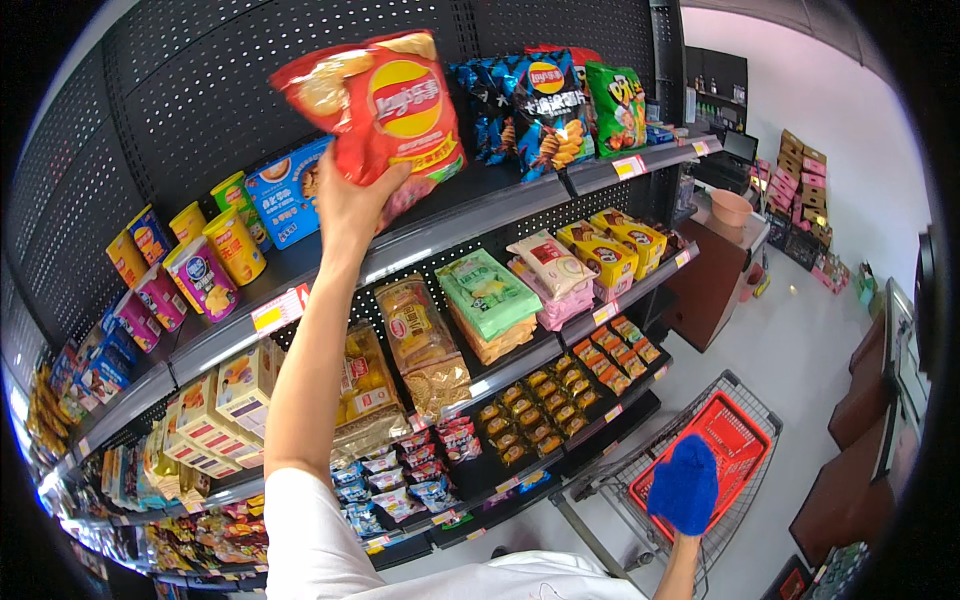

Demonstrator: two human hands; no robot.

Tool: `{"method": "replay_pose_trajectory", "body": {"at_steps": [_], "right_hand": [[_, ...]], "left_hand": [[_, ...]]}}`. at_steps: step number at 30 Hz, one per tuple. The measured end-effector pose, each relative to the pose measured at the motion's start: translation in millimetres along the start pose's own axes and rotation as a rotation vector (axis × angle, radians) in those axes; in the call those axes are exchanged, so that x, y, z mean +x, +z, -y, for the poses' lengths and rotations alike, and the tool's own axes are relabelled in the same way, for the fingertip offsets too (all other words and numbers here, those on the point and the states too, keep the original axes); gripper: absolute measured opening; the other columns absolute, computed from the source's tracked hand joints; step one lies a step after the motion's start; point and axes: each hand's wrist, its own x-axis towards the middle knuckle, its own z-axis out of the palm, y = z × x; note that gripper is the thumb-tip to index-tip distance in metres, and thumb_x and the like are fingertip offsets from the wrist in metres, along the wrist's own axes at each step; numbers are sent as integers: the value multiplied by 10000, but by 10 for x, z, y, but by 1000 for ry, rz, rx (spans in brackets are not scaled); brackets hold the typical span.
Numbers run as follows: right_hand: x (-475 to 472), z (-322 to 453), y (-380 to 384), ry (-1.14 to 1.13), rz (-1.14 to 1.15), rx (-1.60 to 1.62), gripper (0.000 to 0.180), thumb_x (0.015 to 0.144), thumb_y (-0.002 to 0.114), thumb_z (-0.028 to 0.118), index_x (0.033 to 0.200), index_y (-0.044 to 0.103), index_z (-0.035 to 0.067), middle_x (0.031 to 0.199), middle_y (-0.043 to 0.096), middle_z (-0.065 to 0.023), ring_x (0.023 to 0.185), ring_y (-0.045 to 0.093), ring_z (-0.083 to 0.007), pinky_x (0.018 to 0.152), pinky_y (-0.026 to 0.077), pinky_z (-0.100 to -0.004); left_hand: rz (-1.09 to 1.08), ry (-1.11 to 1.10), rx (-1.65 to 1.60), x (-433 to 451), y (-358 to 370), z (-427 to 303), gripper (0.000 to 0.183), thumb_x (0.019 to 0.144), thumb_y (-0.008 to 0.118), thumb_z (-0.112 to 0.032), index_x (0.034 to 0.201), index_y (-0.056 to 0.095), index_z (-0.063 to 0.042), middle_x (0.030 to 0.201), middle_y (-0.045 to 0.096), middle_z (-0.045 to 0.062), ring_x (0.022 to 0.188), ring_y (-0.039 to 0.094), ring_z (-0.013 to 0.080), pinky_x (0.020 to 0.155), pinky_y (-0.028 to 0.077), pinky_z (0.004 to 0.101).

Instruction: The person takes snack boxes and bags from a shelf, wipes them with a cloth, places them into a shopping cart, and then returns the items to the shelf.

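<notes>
My left hand [358, 196] is raised at the upper shelf, gripping a red Lay's potato chip bag [409, 97] by its lower left part. The bag is tilted and held in front of the black perforated back panel. Just behind my wrist stands a blue box [285, 195]. More chip bags, one black and blue [553, 112] and one green [616, 109], stand on the shelf to the right. A fuzzy blue mitt [684, 484] covers my right hand, hiding its fingers. It is above a red plastic basket [739, 427] in a wire shopping cart [772, 420].
Chip canisters [234, 244] line the upper shelf [480, 210] on the left. Below are green packs [487, 292], yellow boxes [600, 251] and small wrapped snacks [536, 405]. A brown counter [701, 277] with a pink basin [731, 206] stands beyond the shelf end. Cartons [806, 176] are stacked by the wall.
</notes>
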Motion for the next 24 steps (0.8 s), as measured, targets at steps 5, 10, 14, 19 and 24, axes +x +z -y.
{"method": "replay_pose_trajectory", "body": {"at_steps": [5,10,14,19,24], "right_hand": [[391,494,538,35,305,185,414,1016,522,233,1394,441,86,1162,621,-60,805,626,-119,605,547,-248],[491,869,1126,-219,443,74,636,955,616,217,1489,324,32,1372,520,-114,1107,544,-195,848,493,-318],[196,893,1351,-48,564,241,764,892,693,232,1499,288,5,1431,463,-133,1243,458,-225,1002,383,-353],[-160,809,1417,-37,574,191,866,852,745,249,1511,251,-19,1494,400,-146,1376,375,-248,1155,277,-385],[-114,738,1492,-129,537,82,718,964,616,257,1516,245,-13,1516,371,-109,1366,385,-217,1149,303,-365]], "left_hand": [[229,-280,-259,-859,-516,-942,607,746,804,-46,1259,486,15,1096,673,122,946,664,172,825,553,316],[502,-521,-463,-2106,-480,-912,716,702,855,-60,1305,473,-1,1150,655,100,1041,632,170,913,530,340],[752,-623,-474,-2776,-386,-1076,897,655,926,-174,1360,402,6,1294,580,126,1158,579,193,1007,476,366],[761,-803,-610,-3162,-403,-835,942,656,928,-185,1375,351,10,1296,557,140,1167,576,205,997,488,365],[754,-840,-592,-3298,-500,-830,857,673,909,-153,1335,391,13,1259,588,128,1130,599,204,982,496,361]]}}
